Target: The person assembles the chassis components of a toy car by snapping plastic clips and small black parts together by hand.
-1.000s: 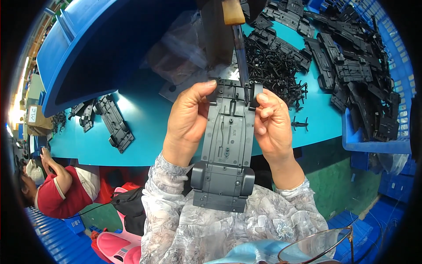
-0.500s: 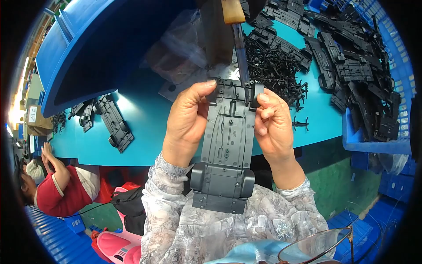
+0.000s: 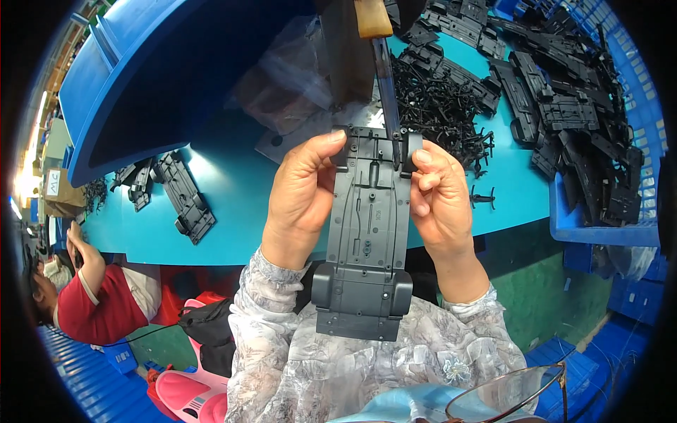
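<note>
A long black plastic toy car chassis [image 3: 367, 225] is held up in front of me by its far end. My left hand [image 3: 302, 194] grips the left edge there, the thumb lying along the corner by a wheel arch. On the opposite edge my right hand [image 3: 442, 197] is closed, its fingers curled beside the right wheel arch. The thin dark shaft of a tool with a yellowish collar [image 3: 373, 19] comes down from above. Its tip is over the far right part of the chassis, where I cannot tell whether it touches.
Beyond my hands small black parts [image 3: 441, 106] lie heaped on the turquoise table [image 3: 247, 225]. Many chassis fill a blue crate [image 3: 606, 235] at right; a few [image 3: 185, 197] lie at left. A large blue bin [image 3: 106, 134] overhangs the left. A person in red [image 3: 99, 303] sits left.
The near end of the chassis has swung slightly to the right. Both hands keep their hold, and the tool shaft stays in place.
</note>
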The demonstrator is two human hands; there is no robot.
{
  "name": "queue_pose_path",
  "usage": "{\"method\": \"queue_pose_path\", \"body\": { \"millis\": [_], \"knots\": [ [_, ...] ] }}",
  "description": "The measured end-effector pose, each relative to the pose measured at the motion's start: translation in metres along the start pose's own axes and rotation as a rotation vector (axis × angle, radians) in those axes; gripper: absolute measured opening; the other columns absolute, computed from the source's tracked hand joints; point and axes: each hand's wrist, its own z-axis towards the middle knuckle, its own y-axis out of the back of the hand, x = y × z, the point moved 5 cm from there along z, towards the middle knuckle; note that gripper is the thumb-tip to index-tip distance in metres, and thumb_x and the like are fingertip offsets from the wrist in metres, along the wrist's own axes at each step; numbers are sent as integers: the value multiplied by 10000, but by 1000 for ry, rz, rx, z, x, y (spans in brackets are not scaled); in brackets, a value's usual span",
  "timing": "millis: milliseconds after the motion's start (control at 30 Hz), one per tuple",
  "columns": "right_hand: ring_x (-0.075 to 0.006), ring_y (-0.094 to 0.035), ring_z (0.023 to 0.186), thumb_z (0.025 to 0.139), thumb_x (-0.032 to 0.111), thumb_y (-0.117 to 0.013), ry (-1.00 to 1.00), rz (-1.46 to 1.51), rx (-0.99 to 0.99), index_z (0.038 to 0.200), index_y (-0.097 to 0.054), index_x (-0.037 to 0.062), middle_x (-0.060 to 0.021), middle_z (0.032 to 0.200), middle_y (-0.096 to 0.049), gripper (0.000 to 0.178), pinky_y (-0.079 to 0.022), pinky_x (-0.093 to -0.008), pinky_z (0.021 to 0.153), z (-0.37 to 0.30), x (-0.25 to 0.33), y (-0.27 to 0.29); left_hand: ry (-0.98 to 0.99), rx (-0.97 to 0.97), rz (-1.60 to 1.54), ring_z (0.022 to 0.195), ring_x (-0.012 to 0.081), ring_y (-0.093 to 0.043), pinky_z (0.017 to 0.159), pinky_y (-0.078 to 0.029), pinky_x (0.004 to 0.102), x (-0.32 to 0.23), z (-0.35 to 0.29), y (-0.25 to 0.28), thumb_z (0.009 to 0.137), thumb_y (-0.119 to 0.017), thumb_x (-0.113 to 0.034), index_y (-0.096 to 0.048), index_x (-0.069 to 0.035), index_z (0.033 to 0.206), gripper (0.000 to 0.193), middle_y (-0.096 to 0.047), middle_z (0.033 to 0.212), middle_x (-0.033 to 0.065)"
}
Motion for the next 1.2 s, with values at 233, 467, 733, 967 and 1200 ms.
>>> {"method": "queue_pose_path", "body": {
  "millis": [233, 467, 733, 967, 1200],
  "knots": [
    [-50, -402, 369, 792, 84, -601, -14, 2, -6, 942, -496, 8, 12, 603, -504, 198, -305, -161, 333, 1, -4, 7, -29, -16, 19, 812, 234, -631, 740, -529, 377, 3, -2, 6, 817, -555, -116, -593, 16, 902, 161, -637, 879, 141],
    [-61, -412, 372, 793, 87, -600, -34, -29, -23, 941, -502, 11, 9, 593, -502, 193, -310, -168, 334, -5, -9, 18, 10, -33, 21, 778, 132, -603, 741, -472, 260, 14, -11, 3, 834, -535, -90, -615, 8, 850, 128, -643, 848, 73],
    [-41, -408, 367, 779, 90, -601, -54, -66, -64, 894, -533, 4, 22, 559, -492, 159, -323, -153, 321, -25, -6, 35, -16, 0, 203, 694, 99, -584, 604, -470, 213, 40, -30, 9, 843, -529, -162, -609, 8, 917, 202, -633, 828, 54],
    [-12, -400, 376, 794, 134, -566, -13, -140, -13, 916, -555, -35, 21, 600, -522, 209, -331, -135, 321, -37, 3, 33, -28, 41, 275, 630, 74, -561, 531, -437, 186, 43, -39, -8, 840, -532, -191, -613, -3, 919, 220, -624, 788, 30],
    [-3, -406, 383, 795, 139, -563, -8, -115, -18, 917, -552, -35, 13, 627, -542, 213, -335, -131, 320, -40, 8, 28, -15, 49, 280, 625, 74, -559, 529, -437, 189, 41, -40, -18, 842, -534, -205, -612, -2, 925, 234, -624, 779, 32]
  ]
}}
